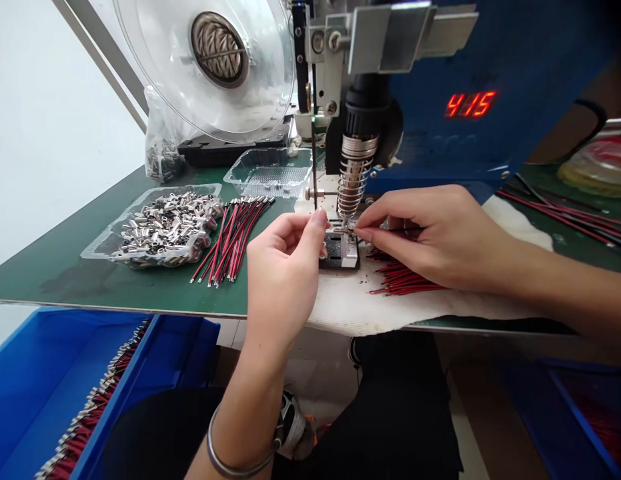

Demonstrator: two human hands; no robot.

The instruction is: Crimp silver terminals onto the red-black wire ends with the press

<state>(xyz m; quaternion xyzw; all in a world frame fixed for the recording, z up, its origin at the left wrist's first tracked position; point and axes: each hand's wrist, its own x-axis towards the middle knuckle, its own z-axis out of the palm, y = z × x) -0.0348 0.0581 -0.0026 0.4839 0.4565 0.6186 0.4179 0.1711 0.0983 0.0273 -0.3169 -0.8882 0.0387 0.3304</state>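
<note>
My left hand (pixel 287 267) is pinched at the left of the soldering machine's small black base (pixel 335 257); what its fingertips hold is too small to name. From the right, my right hand (pixel 430 233) pinches a thin wire at the metal fixture, just under the spring-wrapped soldering tip (pixel 357 173). Below my right palm lies a bunch of red and black wires (pixel 405 277) on a white cloth (pixel 350 313). Another bundle of red and black wires (pixel 235 240), with bare silvery ends, rests left of my left hand.
A clear tray (pixel 103 247) heaped with small metal parts (pixel 165 223) stands at left, with another clear tray (pixel 270 175) behind. A solder reel (pixel 217 50) rises at the back. The blue machine housing (pixel 440 153) reads 415. Blue bins (pixel 30 373) sit below the table edge.
</note>
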